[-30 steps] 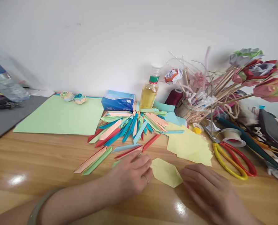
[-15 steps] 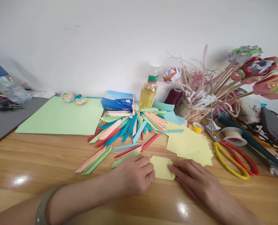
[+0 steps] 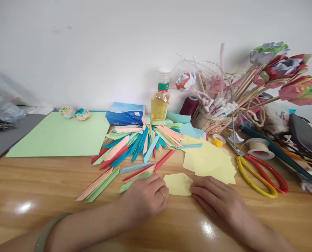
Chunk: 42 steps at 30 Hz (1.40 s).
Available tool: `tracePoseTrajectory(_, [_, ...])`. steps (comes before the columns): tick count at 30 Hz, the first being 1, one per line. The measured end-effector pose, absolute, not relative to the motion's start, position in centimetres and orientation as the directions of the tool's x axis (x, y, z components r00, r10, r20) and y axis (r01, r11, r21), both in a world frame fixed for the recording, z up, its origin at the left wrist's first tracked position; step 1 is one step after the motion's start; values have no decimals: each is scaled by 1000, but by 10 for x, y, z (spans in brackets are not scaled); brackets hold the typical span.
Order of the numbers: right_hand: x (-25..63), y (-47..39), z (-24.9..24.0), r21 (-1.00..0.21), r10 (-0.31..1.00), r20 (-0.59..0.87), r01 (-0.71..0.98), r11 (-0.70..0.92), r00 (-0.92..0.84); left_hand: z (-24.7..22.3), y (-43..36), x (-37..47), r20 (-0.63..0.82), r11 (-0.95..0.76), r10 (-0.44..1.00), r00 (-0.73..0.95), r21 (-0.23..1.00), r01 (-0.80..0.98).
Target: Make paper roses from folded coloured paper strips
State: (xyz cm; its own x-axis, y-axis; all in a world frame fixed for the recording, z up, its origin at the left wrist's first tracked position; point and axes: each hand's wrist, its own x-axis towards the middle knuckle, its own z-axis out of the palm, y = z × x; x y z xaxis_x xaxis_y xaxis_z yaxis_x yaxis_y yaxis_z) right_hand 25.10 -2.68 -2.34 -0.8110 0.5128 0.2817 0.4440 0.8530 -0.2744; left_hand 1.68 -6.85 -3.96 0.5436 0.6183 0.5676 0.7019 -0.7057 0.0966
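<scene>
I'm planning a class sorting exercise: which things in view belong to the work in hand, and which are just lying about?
In the work:
left hand and right hand, at either end of the small yellow paper
probably yellow sheets, folded strips

Apparently lying about:
tissue pack
bottle
scissors
maroon thread
paper flowers
</scene>
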Motion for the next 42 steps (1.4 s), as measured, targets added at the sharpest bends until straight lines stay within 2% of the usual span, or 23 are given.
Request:
tracePoseTrajectory(5, [250, -25, -26, -313, 540, 278, 456, 833, -795, -37, -71, 19, 516, -639, 738, 435, 328, 696])
tracePoseTrajectory(8, [248, -26, -26, -394, 610, 246, 497, 773, -753, -36, -71, 19, 453, -584, 797, 399, 410, 701])
tracePoseTrajectory(12, [243, -27, -25, -504, 709, 134, 568, 650, -693, -35, -71, 19, 376, -514, 855, 358, 521, 682])
tracePoseTrajectory(16, [238, -26, -24, -556, 761, 65, 610, 565, -645, -32, -72, 20, 258, -406, 914, 313, 616, 676])
tracePoseTrajectory(33, [232, -25, -33, -486, 813, 85, 688, 538, -576, -34, -65, 32, 237, -374, 926, 294, 469, 800])
tracePoseTrajectory(42, [229, -25, -31, -446, 803, 119, 692, 568, -583, -34, -62, 33, 226, -375, 925, 304, 437, 817])
